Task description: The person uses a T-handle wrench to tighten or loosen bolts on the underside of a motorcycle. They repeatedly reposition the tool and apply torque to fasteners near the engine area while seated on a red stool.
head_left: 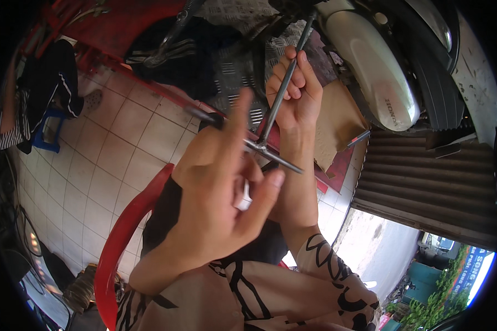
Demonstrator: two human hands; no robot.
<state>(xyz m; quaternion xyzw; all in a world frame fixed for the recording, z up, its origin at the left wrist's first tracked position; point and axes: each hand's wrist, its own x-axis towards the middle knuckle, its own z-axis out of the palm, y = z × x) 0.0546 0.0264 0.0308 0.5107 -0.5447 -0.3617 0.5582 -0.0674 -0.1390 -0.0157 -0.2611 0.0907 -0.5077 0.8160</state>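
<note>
Wrench, T-handled, left of the silver muffler. Right hand, nearer the muffler, closed round the wrench shaft, presumably to steady it; left hand, farther from the muffler, blurred, loosely spread by the crossbar, perhaps for turning clearance.

Two hands, one T-wrench

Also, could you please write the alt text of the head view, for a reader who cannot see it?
A person's right grip is closed around a T-shaped metal tool, with the left grip, open and blurred, by its crossbar. Part of a motorcycle shows at upper right; pale floor tiles are at left.
</note>
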